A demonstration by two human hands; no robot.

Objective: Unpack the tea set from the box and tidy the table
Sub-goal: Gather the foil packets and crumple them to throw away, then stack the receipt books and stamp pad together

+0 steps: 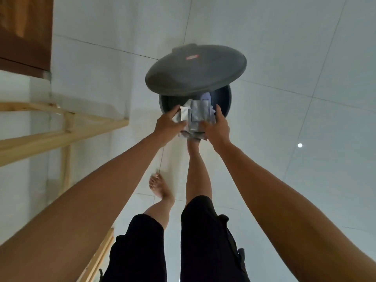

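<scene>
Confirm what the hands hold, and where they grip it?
Both hold one bundle of crumpled packaging above the open bin: left hand grips its left side, right hand its right side.

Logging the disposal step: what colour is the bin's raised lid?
Dark grey, with a small red label near its top; the lid shows plainly in the head view.

I hold a bundle of wrappings (195, 117) between my left hand (169, 124) and right hand (216, 129), over the bin (223, 102), its raised lid (195, 69) behind, wooden frame (67, 127) to my left.
</scene>
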